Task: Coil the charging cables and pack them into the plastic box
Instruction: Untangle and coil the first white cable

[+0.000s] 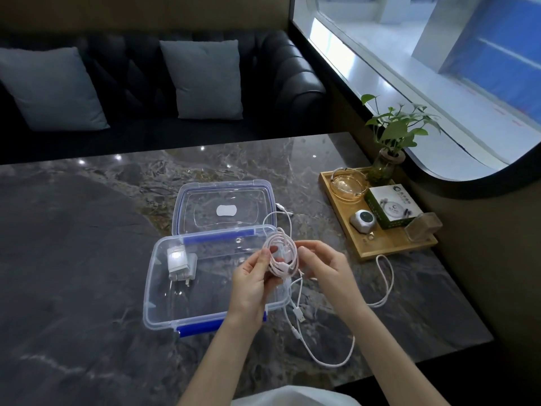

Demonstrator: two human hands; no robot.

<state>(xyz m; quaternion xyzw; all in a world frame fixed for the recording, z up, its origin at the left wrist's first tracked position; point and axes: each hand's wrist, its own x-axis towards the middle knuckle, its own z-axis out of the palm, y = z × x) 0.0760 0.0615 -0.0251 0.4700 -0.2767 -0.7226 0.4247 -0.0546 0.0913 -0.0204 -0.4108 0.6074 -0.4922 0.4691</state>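
- Head view, only angle there is: the person's left hand (254,276) is wrapped around a pink-white cable coil (281,253), thumb and fingers pinching the loops so the bundle doesn't spring apart.
- The right hand (323,266) sits at 3 o'clock of the coil, fingertips closed on the strand coming off it. Looks like it's feeding or tucking the last bit of slack, though exactly what it grips is hard to make out.
- The coil hangs right over the 3 o'clock edge of the open plastic box (187,312), so dropping it in should be a short move.
- Already inside the box, toward 9 o'clock: two white charger plugs (180,262), lying flat, prongs pointing at the person.
- The box lid (224,210) lies on the table at 12 o'clock of the box, just beside it, out of the way of the hands.
- A loose white cable (336,361) trails over the marble table (73,259) at 5 o'clock of the hands, USB plug visible, with another loop running up to 3 o'clock near the wooden tray (380,247). Can't tell if that's one cable or two.
- Best guess: first coil nearly done, nothing cable-wise packed yet.
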